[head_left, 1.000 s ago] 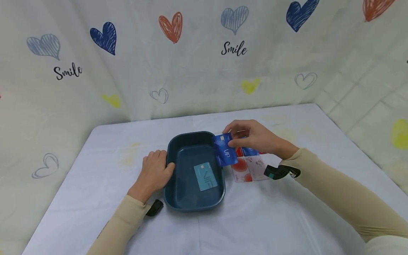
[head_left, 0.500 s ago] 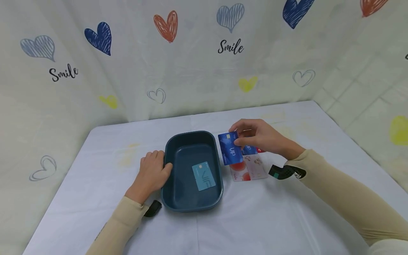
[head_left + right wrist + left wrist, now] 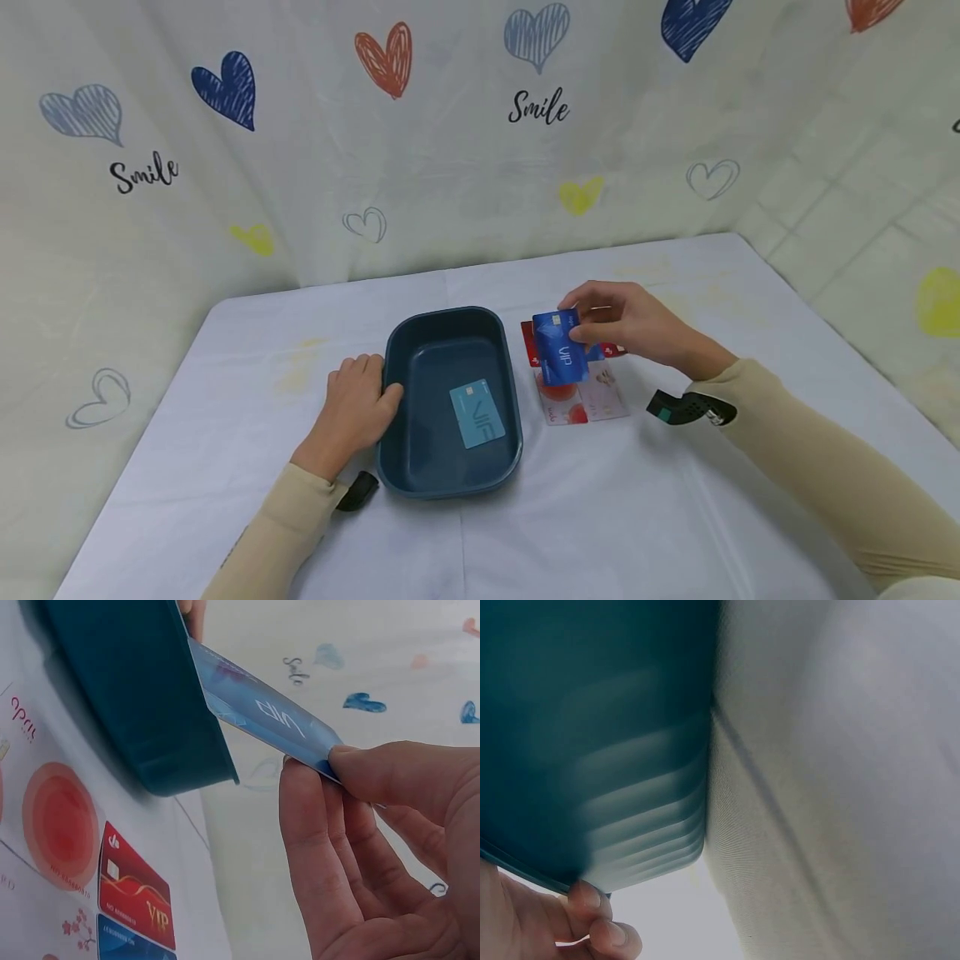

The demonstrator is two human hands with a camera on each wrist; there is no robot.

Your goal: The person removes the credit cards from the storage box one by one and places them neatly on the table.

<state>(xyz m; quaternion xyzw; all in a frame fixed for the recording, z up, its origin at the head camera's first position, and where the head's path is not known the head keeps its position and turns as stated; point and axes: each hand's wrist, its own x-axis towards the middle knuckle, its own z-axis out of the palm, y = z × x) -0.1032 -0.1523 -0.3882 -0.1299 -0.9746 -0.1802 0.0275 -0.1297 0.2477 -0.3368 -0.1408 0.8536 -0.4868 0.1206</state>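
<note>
My left hand [image 3: 356, 408] grips the left rim of a dark teal tray [image 3: 412, 450]; in the left wrist view its fingertips [image 3: 611, 934] lie at the outer edge. Between thumb and fingers, my right hand [image 3: 641, 329] pinches a blue VIP card [image 3: 555, 358] by its right edge. That card is held tilted above other cards, to the right of the tray. Inside the tray lies a light blue VIP card [image 3: 477, 414]. Under the held card, a red VIP card [image 3: 135, 889] and a second blue card [image 3: 124, 945] are partly hidden in the head view.
A card with red circles [image 3: 558, 407] and a pale pink flowered card [image 3: 604, 392] lie side by side on the white tablecloth [image 3: 570, 517]. Another red card [image 3: 613, 350] shows beside the right hand. A curtain with printed hearts [image 3: 450, 158] hangs behind the table.
My right hand has carried the blue VIP card rightward, from over the tray's right rim to above the cards on the table. The left hand keeps its hold on the tray.
</note>
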